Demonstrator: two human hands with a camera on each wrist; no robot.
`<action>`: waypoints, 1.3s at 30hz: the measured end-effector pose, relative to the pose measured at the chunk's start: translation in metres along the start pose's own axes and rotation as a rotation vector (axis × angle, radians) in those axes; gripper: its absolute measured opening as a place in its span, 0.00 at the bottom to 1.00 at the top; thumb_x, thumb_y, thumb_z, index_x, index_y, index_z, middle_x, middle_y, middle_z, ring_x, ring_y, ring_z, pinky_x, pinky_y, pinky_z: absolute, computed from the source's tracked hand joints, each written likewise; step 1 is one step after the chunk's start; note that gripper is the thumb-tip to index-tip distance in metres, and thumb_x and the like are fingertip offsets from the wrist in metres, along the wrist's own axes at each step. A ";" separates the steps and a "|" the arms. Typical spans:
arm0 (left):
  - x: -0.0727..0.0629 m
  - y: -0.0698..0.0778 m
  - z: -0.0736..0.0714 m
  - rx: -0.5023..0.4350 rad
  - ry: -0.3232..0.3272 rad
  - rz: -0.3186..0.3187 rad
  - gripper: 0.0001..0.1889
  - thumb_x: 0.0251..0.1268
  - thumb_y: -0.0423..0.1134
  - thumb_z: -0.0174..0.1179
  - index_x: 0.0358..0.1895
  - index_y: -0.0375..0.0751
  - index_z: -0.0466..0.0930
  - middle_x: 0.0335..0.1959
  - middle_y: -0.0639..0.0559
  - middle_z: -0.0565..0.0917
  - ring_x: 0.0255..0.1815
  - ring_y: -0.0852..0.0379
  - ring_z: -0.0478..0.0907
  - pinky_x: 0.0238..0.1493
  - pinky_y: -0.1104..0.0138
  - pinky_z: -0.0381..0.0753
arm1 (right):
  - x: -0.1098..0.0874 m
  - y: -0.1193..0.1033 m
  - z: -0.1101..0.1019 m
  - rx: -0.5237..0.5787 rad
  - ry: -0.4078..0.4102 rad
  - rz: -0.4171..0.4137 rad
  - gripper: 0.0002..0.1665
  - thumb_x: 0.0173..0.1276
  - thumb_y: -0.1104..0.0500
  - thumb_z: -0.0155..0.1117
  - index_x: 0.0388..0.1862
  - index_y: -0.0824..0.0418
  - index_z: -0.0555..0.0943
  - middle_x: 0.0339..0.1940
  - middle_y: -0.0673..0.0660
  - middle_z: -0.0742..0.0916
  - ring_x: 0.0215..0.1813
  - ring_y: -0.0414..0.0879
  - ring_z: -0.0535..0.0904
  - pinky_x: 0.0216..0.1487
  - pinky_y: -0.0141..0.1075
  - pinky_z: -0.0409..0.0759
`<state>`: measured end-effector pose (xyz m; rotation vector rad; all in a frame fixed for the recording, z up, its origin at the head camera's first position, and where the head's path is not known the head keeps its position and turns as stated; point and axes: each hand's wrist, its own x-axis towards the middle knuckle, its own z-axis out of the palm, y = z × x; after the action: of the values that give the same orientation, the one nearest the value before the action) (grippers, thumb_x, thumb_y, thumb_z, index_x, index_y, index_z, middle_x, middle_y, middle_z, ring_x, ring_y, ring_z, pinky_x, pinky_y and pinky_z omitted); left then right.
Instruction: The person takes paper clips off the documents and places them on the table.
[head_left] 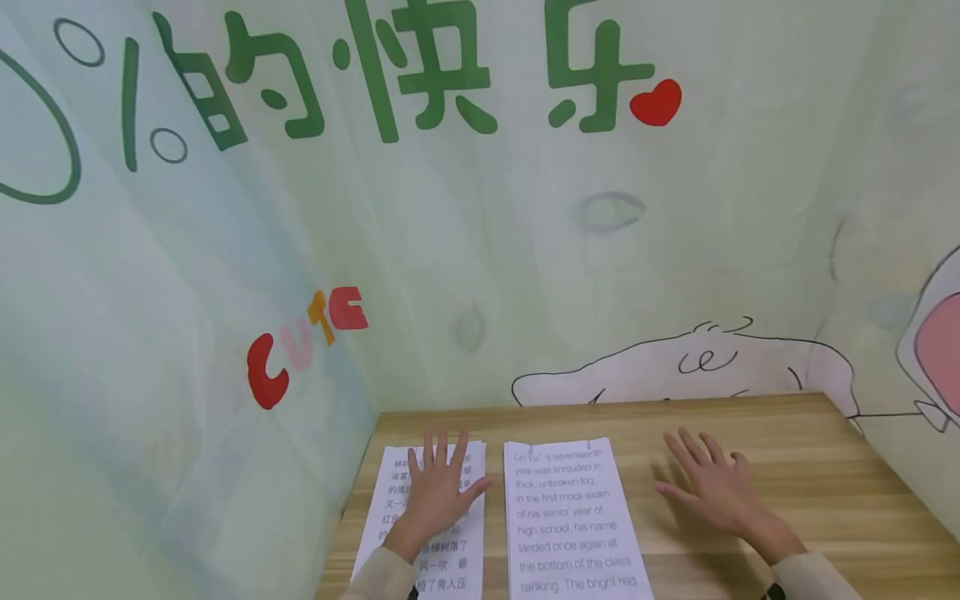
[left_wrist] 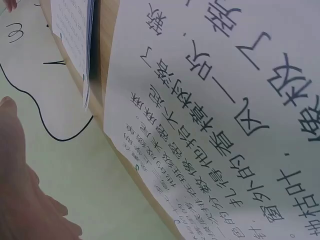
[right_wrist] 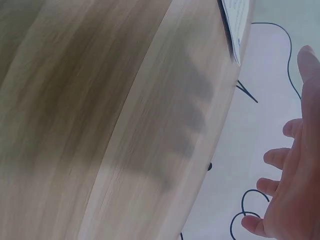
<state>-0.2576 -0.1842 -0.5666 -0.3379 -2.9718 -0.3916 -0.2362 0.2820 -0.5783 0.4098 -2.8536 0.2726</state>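
Two stacks of printed pages lie side by side on a wooden table. My left hand, fingers spread, is over the left stack with Chinese text; the left wrist view shows it raised above these pages. Right of it lies the stack with large English text, bound by small rings at its top edge. My right hand hovers over bare wood to the right of the English pages, fingers apart and holding nothing. Its shadow falls on the wood in the right wrist view, where the hand shows at the right edge.
The wood-grain table meets a pale green fabric wall along its back edge. Another fabric wall stands along the left side. Green characters, a red heart and a line-drawn cartoon decorate the fabric.
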 end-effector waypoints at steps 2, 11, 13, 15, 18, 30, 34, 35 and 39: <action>0.003 0.004 0.001 -0.020 0.000 0.007 0.50 0.72 0.71 0.55 0.88 0.48 0.50 0.86 0.29 0.49 0.87 0.26 0.37 0.80 0.25 0.36 | 0.003 -0.001 0.001 0.019 0.001 0.004 0.52 0.71 0.30 0.63 0.83 0.58 0.66 0.82 0.67 0.69 0.79 0.73 0.63 0.65 0.80 0.62; 0.005 0.016 0.016 -0.036 -0.031 0.034 0.51 0.72 0.71 0.55 0.88 0.49 0.47 0.86 0.29 0.49 0.85 0.23 0.38 0.80 0.26 0.40 | 0.009 -0.008 0.015 0.044 -0.038 -0.022 0.52 0.72 0.30 0.63 0.84 0.57 0.65 0.83 0.66 0.69 0.81 0.73 0.61 0.70 0.83 0.55; 0.005 0.018 0.018 -0.045 -0.036 0.038 0.51 0.72 0.70 0.56 0.88 0.48 0.47 0.86 0.29 0.49 0.85 0.23 0.38 0.80 0.26 0.41 | 0.011 -0.010 0.020 0.055 -0.034 -0.032 0.52 0.71 0.30 0.64 0.84 0.57 0.65 0.83 0.66 0.69 0.81 0.73 0.61 0.70 0.83 0.54; 0.006 0.021 0.018 -0.057 -0.032 0.047 0.52 0.71 0.70 0.57 0.88 0.47 0.48 0.86 0.28 0.50 0.85 0.22 0.39 0.80 0.26 0.41 | 0.015 -0.012 0.023 0.071 -0.025 -0.042 0.52 0.71 0.30 0.64 0.84 0.58 0.66 0.82 0.67 0.70 0.81 0.73 0.61 0.70 0.83 0.53; 0.010 0.027 0.018 -0.063 -0.036 0.058 0.52 0.71 0.70 0.57 0.88 0.46 0.47 0.86 0.30 0.52 0.86 0.24 0.39 0.80 0.26 0.39 | 0.021 -0.016 0.027 0.090 -0.020 -0.054 0.52 0.72 0.32 0.65 0.84 0.58 0.65 0.82 0.67 0.70 0.82 0.74 0.60 0.71 0.83 0.50; 0.022 0.047 0.020 -0.059 -0.044 0.089 0.53 0.70 0.70 0.58 0.88 0.47 0.48 0.86 0.32 0.53 0.86 0.26 0.41 0.81 0.27 0.41 | 0.041 -0.026 0.031 0.080 -0.025 -0.075 0.52 0.73 0.29 0.61 0.85 0.55 0.62 0.83 0.66 0.69 0.83 0.73 0.58 0.74 0.83 0.48; 0.022 0.048 0.024 -0.058 -0.040 0.091 0.53 0.70 0.70 0.60 0.87 0.45 0.49 0.86 0.31 0.53 0.86 0.26 0.41 0.80 0.27 0.42 | 0.042 -0.030 0.033 0.082 -0.031 -0.076 0.52 0.73 0.30 0.62 0.85 0.56 0.62 0.83 0.66 0.68 0.83 0.73 0.59 0.74 0.83 0.48; 0.022 0.049 0.025 -0.051 -0.044 0.089 0.53 0.70 0.70 0.60 0.87 0.45 0.49 0.86 0.31 0.54 0.86 0.26 0.41 0.80 0.26 0.42 | 0.043 -0.031 0.033 0.090 -0.035 -0.075 0.52 0.73 0.30 0.61 0.86 0.56 0.62 0.84 0.66 0.68 0.83 0.73 0.58 0.74 0.82 0.47; 0.023 0.050 0.026 -0.055 -0.054 0.077 0.52 0.70 0.70 0.59 0.87 0.46 0.50 0.86 0.32 0.54 0.86 0.26 0.42 0.81 0.27 0.42 | 0.044 -0.035 0.035 0.116 -0.033 -0.079 0.52 0.73 0.30 0.62 0.85 0.56 0.63 0.84 0.66 0.68 0.83 0.73 0.57 0.74 0.82 0.45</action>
<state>-0.2700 -0.1254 -0.5757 -0.4753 -2.9938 -0.4630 -0.2748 0.2301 -0.5951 0.5538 -2.8544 0.4213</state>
